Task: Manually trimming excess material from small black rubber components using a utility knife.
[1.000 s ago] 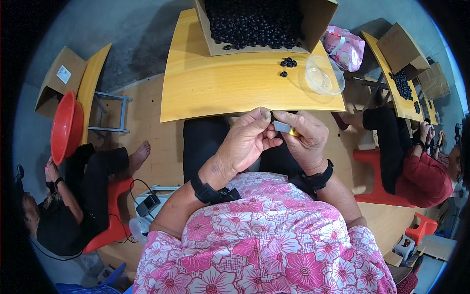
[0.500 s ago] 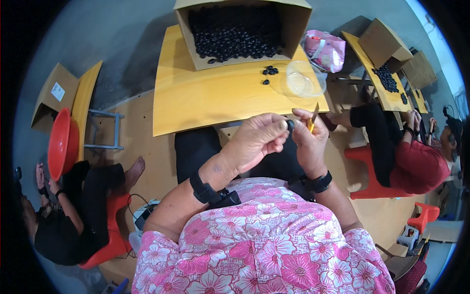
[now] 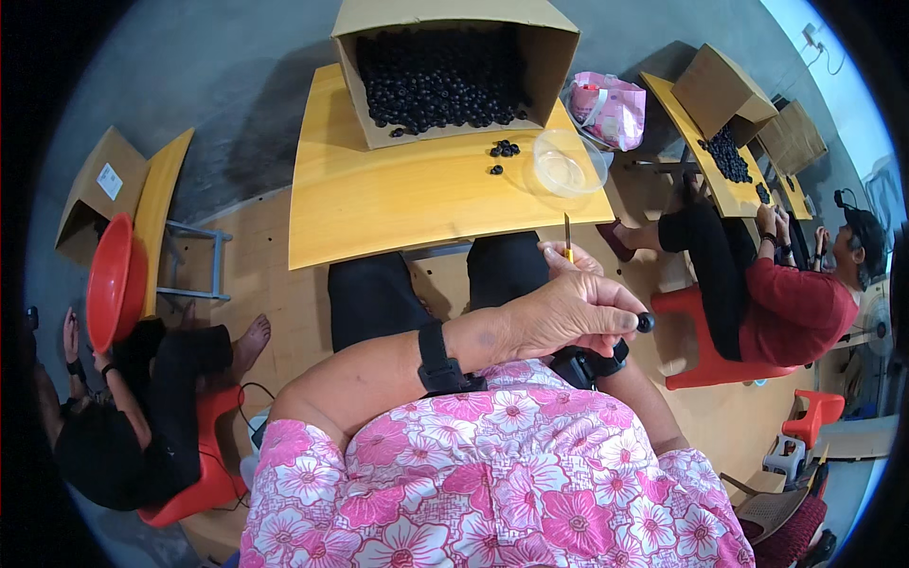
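Note:
My left hand [image 3: 582,308] reaches across in front of my body, thumb and fingertips pinching a small round black part [image 3: 646,323]. Partly hidden behind it, my right hand [image 3: 579,259] grips a small knife [image 3: 568,237] with a yellow handle, its narrow blade pointing up toward the table edge. On the yellow table [image 3: 407,208] lie a few loose black parts [image 3: 505,150], beside a clear round plastic tub [image 3: 568,166]. A cardboard box [image 3: 454,14] on its side holds a heap of similar black parts [image 3: 440,85].
A pink bag [image 3: 611,114] stands behind the table's right side. At right, a person in a red top [image 3: 795,303] sits by another table with boxes and black parts. At left, a person in black [image 3: 123,445] sits near a red basin [image 3: 118,284].
My left hand has moved right and toward my body with the black part, crossing over the right hand. The right hand has shifted slightly left, and the knife stands more upright.

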`<state>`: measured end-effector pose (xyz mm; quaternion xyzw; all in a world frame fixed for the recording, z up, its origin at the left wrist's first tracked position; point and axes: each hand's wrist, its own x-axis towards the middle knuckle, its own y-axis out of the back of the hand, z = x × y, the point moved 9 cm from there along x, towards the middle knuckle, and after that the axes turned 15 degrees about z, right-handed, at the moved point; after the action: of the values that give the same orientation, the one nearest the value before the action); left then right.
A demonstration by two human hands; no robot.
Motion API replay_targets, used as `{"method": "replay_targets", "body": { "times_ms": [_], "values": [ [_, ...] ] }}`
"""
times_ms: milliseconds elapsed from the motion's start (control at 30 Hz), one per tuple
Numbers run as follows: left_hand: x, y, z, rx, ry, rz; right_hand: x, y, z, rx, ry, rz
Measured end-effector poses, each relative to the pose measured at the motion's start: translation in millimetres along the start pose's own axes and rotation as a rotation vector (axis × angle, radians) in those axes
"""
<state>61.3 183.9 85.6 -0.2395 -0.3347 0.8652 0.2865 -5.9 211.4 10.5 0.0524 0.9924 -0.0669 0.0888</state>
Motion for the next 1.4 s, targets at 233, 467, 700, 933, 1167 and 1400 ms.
{"method": "replay_targets", "body": {
  "times_ms": [233, 467, 700, 933, 1167, 1400],
  "values": [
    [-4, -8, 1, -0.004, -0.025, -0.033, 8, -3, 11, 0.048, -0.155, 0.028],
    [-1, -10, -1, 0.045, -0.025, -0.036, 36, -23, 3, -0.192, 0.029, 0.050],
    [0, -8, 7, 0.067, -0.042, -0.018, 72, -41, -12, -0.248, 0.270, 0.042],
    [10, 46, 46, -0.108, -0.217, 0.180, 63, -28, 18, 0.102, 0.166, -0.041],
    [52, 112, 104, 0.335, -0.479, 0.585, 35, 11, 24, 0.127, -0.191, 0.049],
    [94, 134, 140, 1.111, -0.781, 0.802, 34, 32, 20, 0.070, -0.142, 0.065]
  ]
}}
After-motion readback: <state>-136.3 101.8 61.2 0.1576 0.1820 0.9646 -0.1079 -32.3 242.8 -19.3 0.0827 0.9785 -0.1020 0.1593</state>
